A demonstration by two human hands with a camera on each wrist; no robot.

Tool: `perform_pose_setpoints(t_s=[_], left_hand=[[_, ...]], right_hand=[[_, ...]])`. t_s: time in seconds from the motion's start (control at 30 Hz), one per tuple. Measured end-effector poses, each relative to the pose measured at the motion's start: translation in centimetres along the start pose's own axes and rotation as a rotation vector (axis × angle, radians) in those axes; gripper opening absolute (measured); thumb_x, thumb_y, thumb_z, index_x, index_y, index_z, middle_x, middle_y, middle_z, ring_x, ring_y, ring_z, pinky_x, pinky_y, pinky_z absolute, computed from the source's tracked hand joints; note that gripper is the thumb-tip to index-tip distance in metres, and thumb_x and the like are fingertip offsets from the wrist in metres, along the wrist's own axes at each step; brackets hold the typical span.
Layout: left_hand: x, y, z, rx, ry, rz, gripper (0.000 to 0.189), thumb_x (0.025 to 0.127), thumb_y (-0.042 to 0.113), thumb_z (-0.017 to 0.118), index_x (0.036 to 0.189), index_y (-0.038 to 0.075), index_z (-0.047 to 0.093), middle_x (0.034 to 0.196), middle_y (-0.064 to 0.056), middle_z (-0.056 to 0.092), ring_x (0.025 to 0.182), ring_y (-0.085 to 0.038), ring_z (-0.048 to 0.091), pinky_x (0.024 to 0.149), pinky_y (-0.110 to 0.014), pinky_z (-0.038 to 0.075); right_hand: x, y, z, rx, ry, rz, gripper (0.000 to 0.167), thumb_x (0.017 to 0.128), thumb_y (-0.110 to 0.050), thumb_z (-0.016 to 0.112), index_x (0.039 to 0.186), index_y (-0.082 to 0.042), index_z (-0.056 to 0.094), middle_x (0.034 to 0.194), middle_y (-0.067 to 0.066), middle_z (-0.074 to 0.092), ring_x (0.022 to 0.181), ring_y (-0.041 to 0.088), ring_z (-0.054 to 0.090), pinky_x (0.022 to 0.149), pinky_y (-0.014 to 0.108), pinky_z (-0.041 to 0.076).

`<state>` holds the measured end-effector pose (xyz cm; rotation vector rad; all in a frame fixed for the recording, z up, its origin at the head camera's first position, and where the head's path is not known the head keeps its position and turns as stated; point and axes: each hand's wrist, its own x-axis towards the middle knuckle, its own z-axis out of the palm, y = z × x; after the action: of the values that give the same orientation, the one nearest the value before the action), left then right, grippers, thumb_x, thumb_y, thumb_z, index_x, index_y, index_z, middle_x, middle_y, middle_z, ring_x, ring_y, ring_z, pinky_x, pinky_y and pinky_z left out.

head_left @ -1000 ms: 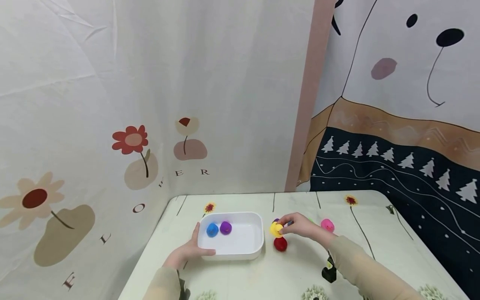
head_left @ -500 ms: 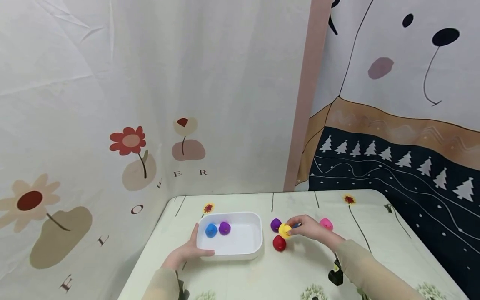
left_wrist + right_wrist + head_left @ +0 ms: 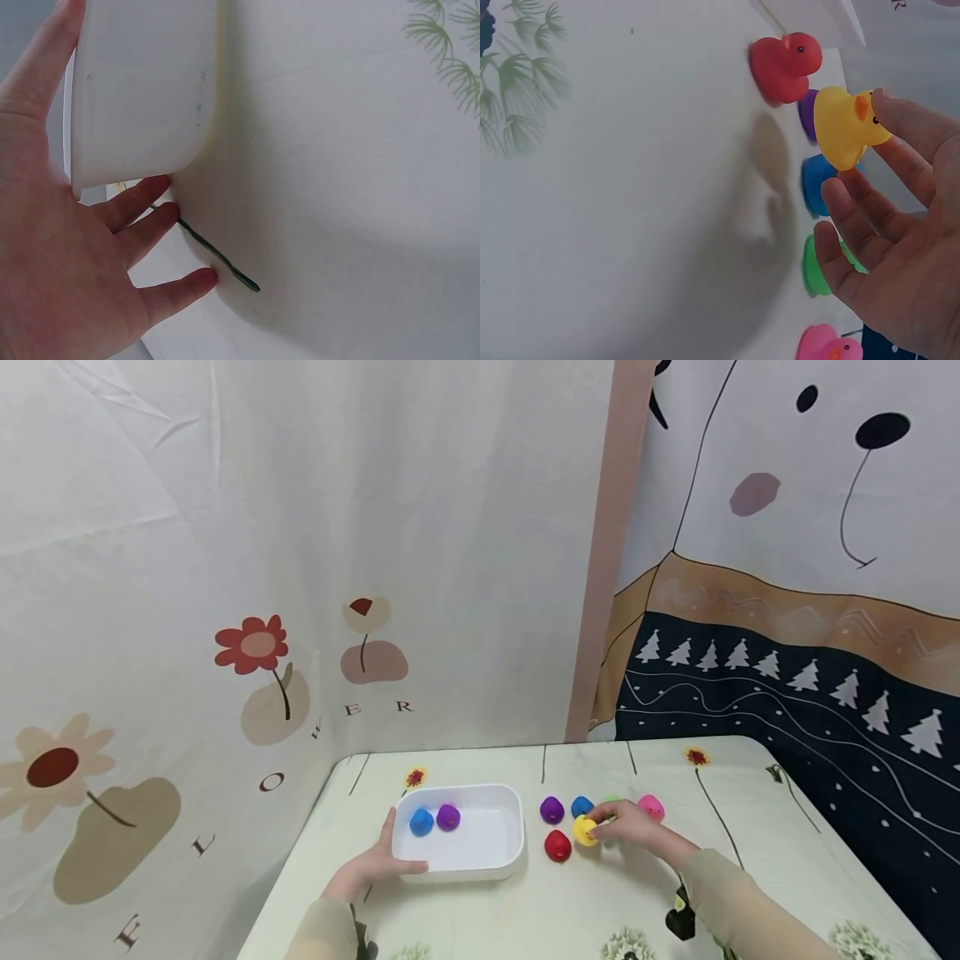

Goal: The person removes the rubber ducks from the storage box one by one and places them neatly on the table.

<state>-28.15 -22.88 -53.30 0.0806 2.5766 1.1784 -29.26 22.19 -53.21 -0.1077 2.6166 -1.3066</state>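
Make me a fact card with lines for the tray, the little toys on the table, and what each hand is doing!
Tray: white tray, two toys inside
Inside: blue toy, purple toy
Standing on table: red duck, pink duck, green duck, other blue toy, other purple toy
Left hand: touches the tray's left end
Right hand: pinches yellow duck

Table (image 3: 487, 922) spread with off-white flower-printed cloth, far corners rounded. Low, rounded-rectangular white plastic tub (image 3: 489, 847) left of middle. To its right, roughly parallel to far edge: glossy purple (image 3: 552, 810), blue (image 3: 581, 806), green (image 3: 816, 268) and pink toy ducks (image 3: 651, 808); glossy red toy duck (image 3: 557, 846) nearer the front edge, beside purple.
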Motion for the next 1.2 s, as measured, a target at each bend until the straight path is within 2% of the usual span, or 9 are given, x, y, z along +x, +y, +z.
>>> perform_pose_setpoints(t_s=[0.2, 0.53, 0.97, 1.2], left_hand=[[0.0, 0.0, 0.0, 0.007, -0.002, 0.0, 0.127, 0.075, 0.032, 0.083, 0.15, -0.002, -0.015, 0.153, -0.037, 0.0, 0.136, -0.058, 0.012, 0.108, -0.068, 0.015], [0.1, -0.1, 0.0, 0.006, 0.0, 0.004, 0.127, 0.076, 0.033, 0.083, 0.15, -0.002, -0.015, 0.153, -0.037, 0.001, 0.136, -0.058, 0.013, 0.107, -0.069, 0.016], [0.2, -0.2, 0.0, -0.013, -0.008, 0.017, 0.129, 0.075, 0.034, 0.083, 0.149, -0.002, -0.016, 0.153, -0.037, -0.001, 0.136, -0.058, 0.011, 0.108, -0.068, 0.014], [0.2, -0.4, 0.0, -0.008, -0.001, 0.026, 0.129, 0.074, 0.035, 0.083, 0.149, -0.003, -0.015, 0.152, -0.038, 0.001, 0.136, -0.059, 0.012, 0.108, -0.068, 0.014]], right_hand=[[0.1, 1.3, 0.4, 0.031, -0.026, -0.01, 0.024, 0.08, -0.014, 0.078, 0.101, -0.006, 0.072, 0.096, 0.002, 0.066, 0.078, 0.017, 0.056, 0.067, 0.031, 0.052], [0.4, 2.2, 0.7, 0.041, -0.038, 0.013, 0.026, 0.08, -0.014, 0.079, 0.103, -0.004, 0.071, 0.096, 0.002, 0.065, 0.08, 0.017, 0.056, 0.071, 0.031, 0.053], [-0.2, 3.0, 1.2, 0.013, -0.051, -0.075, 0.026, 0.08, -0.012, 0.078, 0.103, -0.002, 0.071, 0.098, 0.003, 0.067, 0.088, 0.018, 0.058, 0.08, 0.038, 0.052], [-0.2, 2.6, 1.1, 0.016, -0.046, -0.036, 0.028, 0.08, -0.013, 0.078, 0.105, -0.003, 0.071, 0.1, 0.004, 0.066, 0.09, 0.019, 0.058, 0.081, 0.038, 0.053]])
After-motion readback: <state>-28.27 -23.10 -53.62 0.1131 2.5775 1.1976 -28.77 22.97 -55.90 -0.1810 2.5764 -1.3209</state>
